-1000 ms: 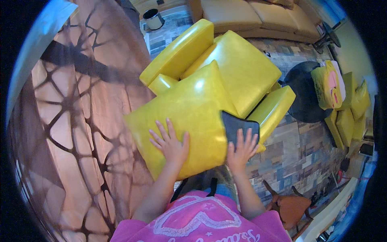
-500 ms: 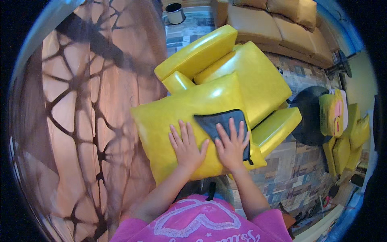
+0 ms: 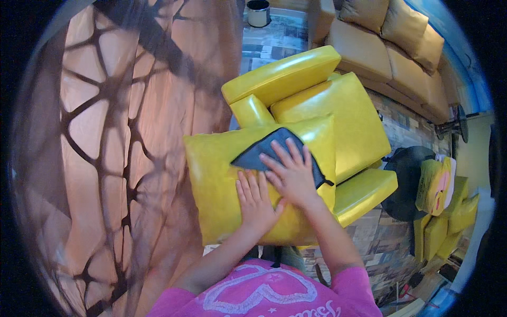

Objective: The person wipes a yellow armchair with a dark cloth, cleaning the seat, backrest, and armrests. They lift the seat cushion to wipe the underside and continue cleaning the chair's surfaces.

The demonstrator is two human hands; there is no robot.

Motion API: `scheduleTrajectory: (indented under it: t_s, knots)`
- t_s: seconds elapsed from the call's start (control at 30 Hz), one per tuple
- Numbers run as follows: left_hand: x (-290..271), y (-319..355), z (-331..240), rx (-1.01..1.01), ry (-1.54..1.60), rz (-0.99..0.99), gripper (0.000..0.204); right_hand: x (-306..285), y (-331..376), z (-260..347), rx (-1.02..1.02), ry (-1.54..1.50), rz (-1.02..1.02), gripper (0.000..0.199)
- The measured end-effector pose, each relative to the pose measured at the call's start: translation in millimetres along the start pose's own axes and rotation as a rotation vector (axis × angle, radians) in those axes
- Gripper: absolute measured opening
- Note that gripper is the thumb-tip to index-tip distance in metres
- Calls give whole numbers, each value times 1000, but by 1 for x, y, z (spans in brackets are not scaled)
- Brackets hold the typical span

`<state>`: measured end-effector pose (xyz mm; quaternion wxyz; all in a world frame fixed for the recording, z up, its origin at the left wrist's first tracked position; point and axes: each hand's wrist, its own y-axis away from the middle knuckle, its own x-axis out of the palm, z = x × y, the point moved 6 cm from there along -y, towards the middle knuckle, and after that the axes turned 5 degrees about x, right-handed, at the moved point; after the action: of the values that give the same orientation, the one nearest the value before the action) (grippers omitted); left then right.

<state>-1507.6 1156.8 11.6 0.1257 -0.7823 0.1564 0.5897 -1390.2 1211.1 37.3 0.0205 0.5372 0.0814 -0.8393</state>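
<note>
A dark grey cloth [image 3: 253, 154] with a black edge and a small loop lies on a yellow leather-like cushion [image 3: 214, 195]. My right hand [image 3: 290, 175] presses flat on the cloth, fingers spread. Just to its left, my left hand [image 3: 257, 203] lies flat on the cushion, fingertips by the cloth's lower edge. The two hands nearly touch. Behind the cushion stands a yellow armchair [image 3: 338, 124], partly covered by it. What holds the cushion up from below is hidden.
Patterned curtains [image 3: 111, 158] hang close on the left. A tan sofa [image 3: 364, 50] and a small bin [image 3: 258, 13] stand at the back. On the right are a round black table [image 3: 398, 185], a bundle of yellow and pink cloths [image 3: 435, 185] and another yellow chair [image 3: 437, 235].
The cloth and my right hand have moved left and farther away across the cushion. My left hand has stayed on the cushion, now closer to the right. The whole view has shifted slightly.
</note>
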Motion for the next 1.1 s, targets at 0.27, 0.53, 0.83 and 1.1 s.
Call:
scheduleTrajectory:
  t_s: [0.27,0.53,0.83,1.1]
  knots:
    - [-8,-27,-12,-21,111,181,95,34,-69,-10,26,47,72,42]
    - [-13,-25,-10,38,48,116,93,49,-119,-37,195,38,567,46]
    - [3,-47,-33,-74,266,34,91,1,-78,-110,324,121,81,39]
    - [-3,-63,-57,15,15,186,92,5,-57,-155,644,-200,-152,49]
